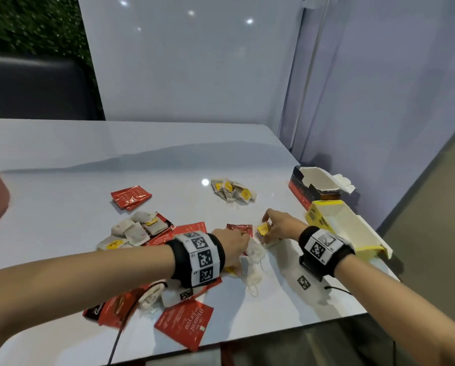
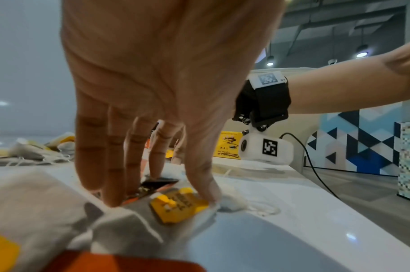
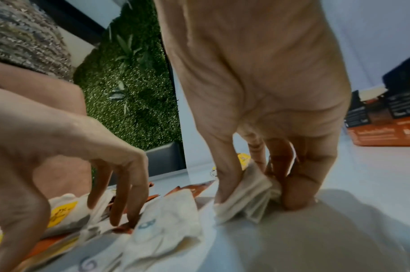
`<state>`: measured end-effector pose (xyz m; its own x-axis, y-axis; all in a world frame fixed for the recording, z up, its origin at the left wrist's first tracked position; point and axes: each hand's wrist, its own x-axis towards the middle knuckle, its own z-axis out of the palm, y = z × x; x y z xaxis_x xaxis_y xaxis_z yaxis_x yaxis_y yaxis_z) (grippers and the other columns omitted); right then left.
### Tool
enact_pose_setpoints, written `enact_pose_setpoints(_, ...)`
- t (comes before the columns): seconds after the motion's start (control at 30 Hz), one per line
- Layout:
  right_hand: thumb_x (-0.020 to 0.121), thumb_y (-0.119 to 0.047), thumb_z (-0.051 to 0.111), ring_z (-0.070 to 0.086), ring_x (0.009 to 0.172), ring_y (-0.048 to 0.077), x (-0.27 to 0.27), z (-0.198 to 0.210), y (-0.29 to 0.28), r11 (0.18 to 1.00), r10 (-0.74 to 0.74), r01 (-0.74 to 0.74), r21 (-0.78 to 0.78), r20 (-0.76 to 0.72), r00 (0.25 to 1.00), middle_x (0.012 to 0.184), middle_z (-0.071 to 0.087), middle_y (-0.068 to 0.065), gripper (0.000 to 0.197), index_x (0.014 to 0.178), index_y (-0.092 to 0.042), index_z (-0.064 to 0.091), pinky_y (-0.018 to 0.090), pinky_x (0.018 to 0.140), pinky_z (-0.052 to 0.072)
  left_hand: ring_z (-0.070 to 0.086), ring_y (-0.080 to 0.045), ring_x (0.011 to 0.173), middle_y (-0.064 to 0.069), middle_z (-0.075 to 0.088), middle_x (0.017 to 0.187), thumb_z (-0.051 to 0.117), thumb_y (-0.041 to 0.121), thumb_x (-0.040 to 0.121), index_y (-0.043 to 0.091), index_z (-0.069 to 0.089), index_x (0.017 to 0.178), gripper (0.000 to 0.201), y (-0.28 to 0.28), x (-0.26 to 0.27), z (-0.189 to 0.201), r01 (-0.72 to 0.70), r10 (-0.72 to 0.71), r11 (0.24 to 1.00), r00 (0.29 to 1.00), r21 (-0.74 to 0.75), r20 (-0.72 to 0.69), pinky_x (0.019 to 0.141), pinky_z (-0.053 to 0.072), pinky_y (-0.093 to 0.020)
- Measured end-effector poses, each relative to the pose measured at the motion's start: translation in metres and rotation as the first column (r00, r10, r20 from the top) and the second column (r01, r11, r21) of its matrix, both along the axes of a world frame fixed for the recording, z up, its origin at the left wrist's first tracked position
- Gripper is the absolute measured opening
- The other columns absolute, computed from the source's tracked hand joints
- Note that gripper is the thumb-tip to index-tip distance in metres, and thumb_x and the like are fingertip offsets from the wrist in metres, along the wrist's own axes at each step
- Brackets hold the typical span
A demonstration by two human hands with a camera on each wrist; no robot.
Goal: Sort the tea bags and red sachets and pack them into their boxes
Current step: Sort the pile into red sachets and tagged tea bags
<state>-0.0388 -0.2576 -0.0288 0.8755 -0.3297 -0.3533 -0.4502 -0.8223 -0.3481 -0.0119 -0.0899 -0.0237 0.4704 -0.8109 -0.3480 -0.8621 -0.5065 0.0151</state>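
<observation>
Pale crumpled tea bags (image 1: 252,256), yellow tags, glossy red sachets (image 1: 130,198)

Two boxes (image 1: 318,188), two hands (image 1: 281,225), perhaps seven red sachets (image 1: 130,198).

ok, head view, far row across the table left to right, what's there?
Small stack of red sachets → pile of tea bags → red and black box, open, with the yellow box just nearer.

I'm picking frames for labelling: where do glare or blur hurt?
Head view: ceiling lights glare off the table, sachets stay readable. Left wrist view: left hand sharp, near tea bags soft. Right wrist view: right hand and gripped tea bags smeared.
</observation>
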Motion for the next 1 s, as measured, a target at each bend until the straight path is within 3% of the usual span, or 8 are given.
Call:
enact_pose_setpoints(0.07, 0.075, -0.021, 0.076, 0.053, 0.098, 0.023, -0.003, -0.003, -0.005, 0.999, -0.006, 0.007, -0.034, 0.022, 1.000, 0.117, 0.058, 0.012, 0.050, 0.116, -0.006, 0.053, 0.022, 0.064, 0.039, 0.059, -0.033, 0.103, -0.012, 0.056, 0.120, 0.073, 0.019, 0.075, 0.005, 0.049, 0.115, 0.049, 0.000, 0.000, -0.008, -0.029, 0.027, 0.998, 0.999, -0.053, -0.036, 0.077, 0.048, -0.038)
enact_pose_setpoints(0.2, 0.073, -0.021, 0.078, 0.049, 0.084, 0.020, -0.009, -0.003, -0.020, 0.998, -0.034, 0.038, -0.047, 0.076, 0.997, 0.092, 0.056, 0.008, 0.028, 0.083, -0.011, 0.053, 0.022, 0.053, 0.034, 0.059, -0.033, 0.103, -0.016, 0.060, 0.112, 0.062, 0.002, 0.080, 0.000, 0.053, 0.109, 0.030, 0.004, 0.003, -0.010, -0.018, 0.004, 0.991, 0.994, -0.132, -0.107, 0.080, 0.046, -0.035)
enact_pose_setpoints(0.33, 0.075, -0.009, 0.075, 0.056, 0.060, 0.015, -0.016, 0.005, -0.034, 0.984, -0.125, 0.097, 0.147, 0.191, 0.974, 0.068, 0.055, 0.001, 0.029, 0.067, -0.015, 0.049, 0.018, 0.048, 0.043, 0.052, -0.031, 0.092, -0.014, 0.048, 0.103, 0.055, -0.002, 0.081, 0.001, 0.044, 0.108, 0.030, 0.007, 0.001, -0.002, 0.056, -0.069, 0.974, 0.996, -0.220, -0.055, 0.071, 0.038, -0.036)
enact_pose_setpoints(0.4, 0.074, -0.003, 0.075, 0.058, 0.054, 0.012, -0.018, 0.011, -0.038, 0.971, -0.128, 0.079, 0.224, 0.213, 0.969, 0.065, 0.057, 0.002, 0.027, 0.066, -0.014, 0.051, 0.019, 0.049, 0.047, 0.048, -0.027, 0.087, -0.014, 0.045, 0.110, 0.057, -0.002, 0.079, 0.004, 0.044, 0.113, 0.037, 0.005, -0.001, 0.002, 0.142, -0.161, 0.964, 0.985, -0.226, -0.068, 0.069, 0.037, -0.036)
enact_pose_setpoints(0.5, 0.074, -0.001, 0.075, 0.061, 0.059, 0.015, -0.019, 0.017, -0.034, 0.955, -0.082, 0.012, 0.297, 0.226, 0.971, 0.072, 0.061, 0.007, 0.021, 0.074, -0.010, 0.056, 0.023, 0.056, 0.054, 0.053, -0.031, 0.106, -0.014, 0.042, 0.123, 0.053, -0.002, 0.085, 0.009, 0.045, 0.128, 0.045, 0.001, -0.007, 0.000, 0.210, -0.229, 0.969, 0.961, -0.132, -0.153, 0.086, 0.046, -0.045)
enact_pose_setpoints(0.67, 0.074, -0.006, 0.076, 0.062, 0.067, 0.015, -0.011, 0.013, -0.009, 0.949, 0.052, -0.104, 0.299, 0.178, 0.983, 0.078, 0.061, 0.002, 0.021, 0.076, -0.015, 0.057, 0.023, 0.062, 0.055, 0.061, -0.032, 0.090, -0.013, 0.050, 0.109, 0.052, -0.001, 0.088, 0.003, 0.053, 0.113, 0.026, 0.001, -0.011, -0.006, 0.243, -0.261, 0.962, 0.951, -0.123, -0.164, 0.077, 0.051, -0.037)
enact_pose_setpoints(0.9, 0.074, -0.014, 0.073, 0.046, 0.083, 0.018, -0.010, -0.003, 0.020, 0.960, 0.281, -0.277, -0.045, 0.094, 0.955, 0.090, 0.050, 0.004, 0.029, 0.085, -0.014, 0.046, 0.019, 0.054, 0.032, 0.047, -0.024, 0.089, -0.014, 0.048, 0.116, 0.056, -0.003, 0.082, 0.001, 0.054, 0.107, 0.026, 0.014, -0.014, 0.007, 0.248, -0.269, 0.954, 0.956, -0.170, -0.114, 0.067, 0.028, -0.028)
enact_pose_setpoints(1.0, 0.071, -0.017, 0.077, 0.044, 0.085, 0.017, -0.016, -0.005, 0.018, 0.967, 0.251, -0.246, -0.061, 0.118, 0.961, 0.094, 0.052, 0.006, 0.037, 0.088, -0.018, 0.045, 0.027, 0.057, 0.032, 0.046, -0.016, 0.085, -0.008, 0.057, 0.108, 0.057, 0.003, 0.085, 0.006, 0.056, 0.106, 0.022, 0.024, 0.009, 0.034, 0.101, -0.152, 0.956, 0.974, -0.277, -0.171, 0.069, 0.037, -0.025)
